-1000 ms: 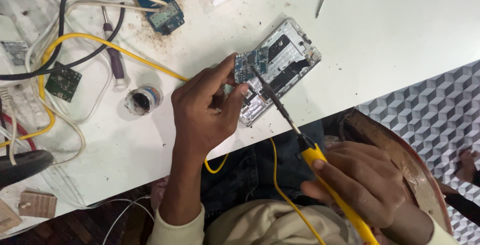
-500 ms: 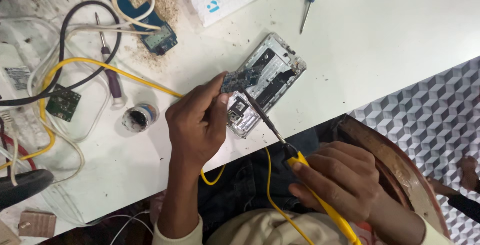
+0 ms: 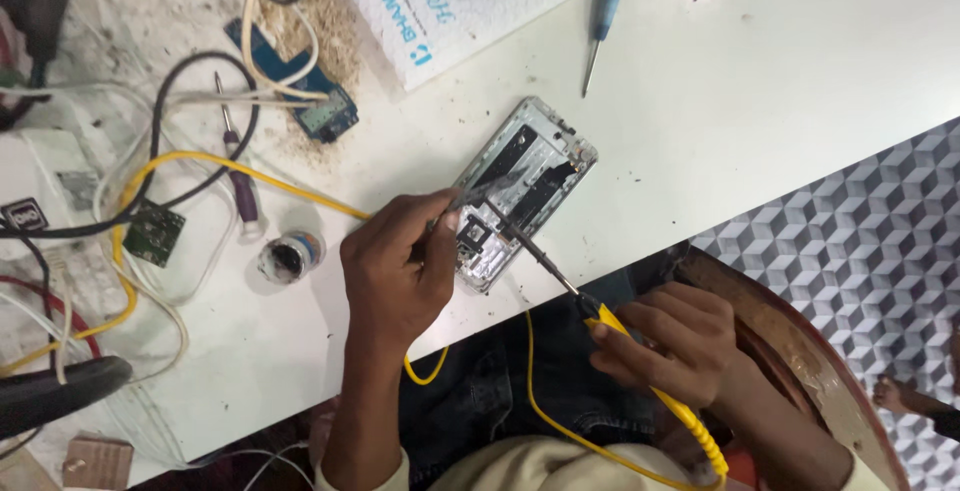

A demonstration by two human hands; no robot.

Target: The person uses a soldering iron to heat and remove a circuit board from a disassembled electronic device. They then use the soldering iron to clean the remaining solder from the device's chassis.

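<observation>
- Near the counter edge: opened phone, shifted rightward in view since a second before, likely from head movement.
- Left hand: grip stayed pinched shut on a thin tool touching the phone.
- Right hand: grip kept closed around the yellow soldering iron, tip still on the board; work continuing.

A blue screwdriver, white box, small round tin and green circuit board lie about.

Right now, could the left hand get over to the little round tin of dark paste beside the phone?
Probably yes. The left hand rests on the opened phone, and the round tin sits just to its side on bare white table, nothing between. Its fingers pinch a thin tool, though.
</observation>
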